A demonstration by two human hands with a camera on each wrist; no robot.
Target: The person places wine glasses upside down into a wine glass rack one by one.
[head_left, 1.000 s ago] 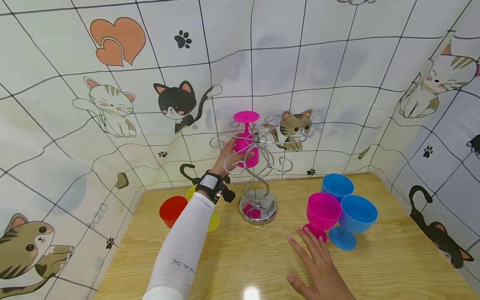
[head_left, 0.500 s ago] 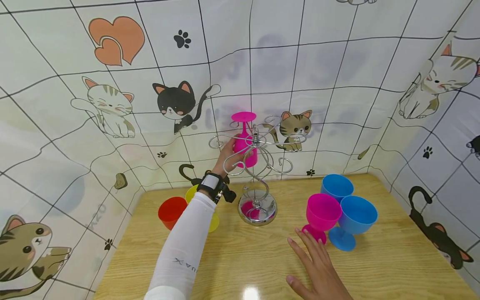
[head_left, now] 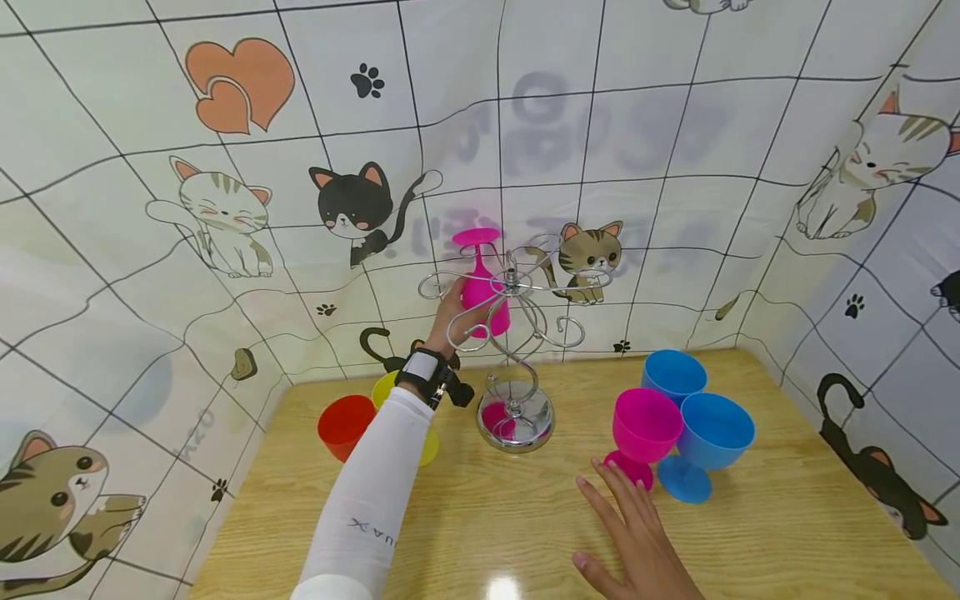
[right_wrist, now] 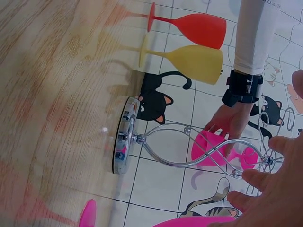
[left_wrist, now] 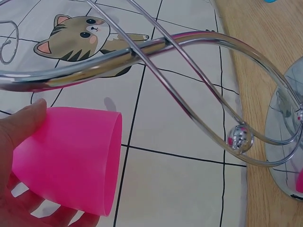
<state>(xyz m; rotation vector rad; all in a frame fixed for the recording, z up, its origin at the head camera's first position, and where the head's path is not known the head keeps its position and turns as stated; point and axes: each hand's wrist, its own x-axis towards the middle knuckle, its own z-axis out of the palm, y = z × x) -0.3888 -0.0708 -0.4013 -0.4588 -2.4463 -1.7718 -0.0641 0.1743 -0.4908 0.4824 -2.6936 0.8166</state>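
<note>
My left hand [head_left: 448,321] holds a pink plastic goblet [head_left: 480,293] upside down, by its bowl. It is at the back left of a silver wire glass rack [head_left: 512,285], partly behind its curled arms. In the left wrist view the thumb and fingers wrap the pink bowl [left_wrist: 71,158], beside the rack's curved stem [left_wrist: 203,40]. My right hand [head_left: 637,537] is spread with fingers straight, just in front of an upright pink goblet [head_left: 647,423]. Whether its fingertips touch that goblet's foot, I cannot tell.
Two blue goblets [head_left: 716,431] stand beside the upright pink one at right. At left are a red goblet [head_left: 345,423] and a yellow one [head_left: 385,386], partly behind my left sleeve. The rack's round mirrored base [head_left: 534,427] rests on the wooden table [head_left: 480,508], before a cat-print wall covering.
My left hand has shifted the held pink goblet slightly left, and its foot now leans left. The right hand stays almost where it was.
</note>
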